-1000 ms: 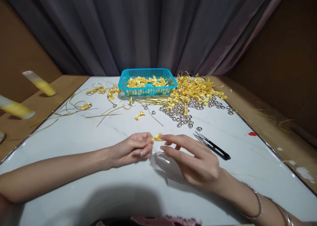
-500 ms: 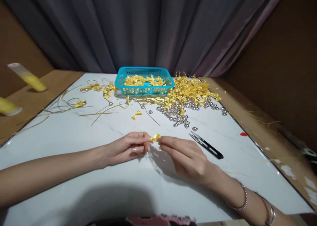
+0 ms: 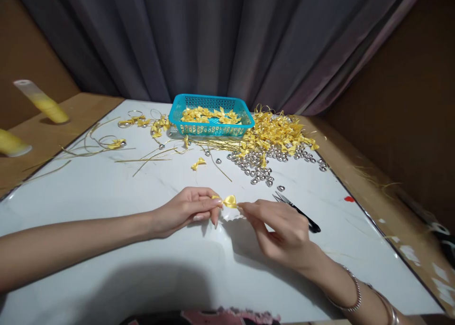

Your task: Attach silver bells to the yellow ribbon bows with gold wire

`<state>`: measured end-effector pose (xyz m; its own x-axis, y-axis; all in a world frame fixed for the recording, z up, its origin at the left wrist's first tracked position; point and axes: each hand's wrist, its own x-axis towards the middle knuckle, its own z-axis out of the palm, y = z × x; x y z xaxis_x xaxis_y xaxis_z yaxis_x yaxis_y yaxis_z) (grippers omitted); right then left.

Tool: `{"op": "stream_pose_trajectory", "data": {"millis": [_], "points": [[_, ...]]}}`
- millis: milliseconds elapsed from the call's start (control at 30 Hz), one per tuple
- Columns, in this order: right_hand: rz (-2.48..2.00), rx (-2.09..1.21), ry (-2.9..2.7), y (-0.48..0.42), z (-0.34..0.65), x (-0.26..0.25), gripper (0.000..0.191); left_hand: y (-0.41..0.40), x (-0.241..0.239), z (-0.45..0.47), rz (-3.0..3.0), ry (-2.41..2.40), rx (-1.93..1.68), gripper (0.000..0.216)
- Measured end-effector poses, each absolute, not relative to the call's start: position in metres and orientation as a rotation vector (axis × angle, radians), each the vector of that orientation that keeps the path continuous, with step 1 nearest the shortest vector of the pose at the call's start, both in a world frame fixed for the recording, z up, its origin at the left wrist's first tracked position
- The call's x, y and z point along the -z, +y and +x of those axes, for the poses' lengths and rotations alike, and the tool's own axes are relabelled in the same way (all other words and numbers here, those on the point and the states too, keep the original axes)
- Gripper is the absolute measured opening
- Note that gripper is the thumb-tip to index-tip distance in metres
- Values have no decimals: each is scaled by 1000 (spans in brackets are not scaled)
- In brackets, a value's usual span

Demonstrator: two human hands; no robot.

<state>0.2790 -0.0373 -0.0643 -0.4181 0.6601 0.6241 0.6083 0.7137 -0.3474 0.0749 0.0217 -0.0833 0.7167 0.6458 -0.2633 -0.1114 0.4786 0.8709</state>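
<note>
A small yellow ribbon bow (image 3: 230, 201) is stretched between my two hands above the white tabletop. The fingers of my left hand (image 3: 197, 205) pinch its left side and cover part of it. At its right end, the thumb and fingertips of my right hand (image 3: 275, 223) are closed on the ribbon. Black thread snips (image 3: 301, 212) lie just beyond my right hand, partly hidden by it. A single loose yellow bow (image 3: 198, 163) rests on the table ahead of my hands.
A turquoise basket (image 3: 212, 129) with yellow bows stands at the back. To its right are a heap of yellow bows (image 3: 275, 128) and scattered silver beads (image 3: 261, 175). Gold cords (image 3: 152, 161) lie on the left, near a yellow ribbon roll (image 3: 46, 106).
My right hand has shifted slightly right, drawing the end of the bow outward, so more of the loop shows. The left hand keeps its pinch. The camera view has tilted a little.
</note>
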Motion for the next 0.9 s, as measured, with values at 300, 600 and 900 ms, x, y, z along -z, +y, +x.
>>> {"op": "stream_pose_trajectory", "data": {"millis": [300, 600, 900], "points": [[-1163, -238, -2146, -40, 272, 65, 19, 23, 81, 75, 1051, 680, -537, 20], [-1157, -278, -2126, -40, 269, 68, 21, 22, 80, 75, 1025, 686, -526, 23], [-1193, -389, -2107, -39, 267, 69, 22, 23, 81, 75, 1018, 703, -514, 24]]}}
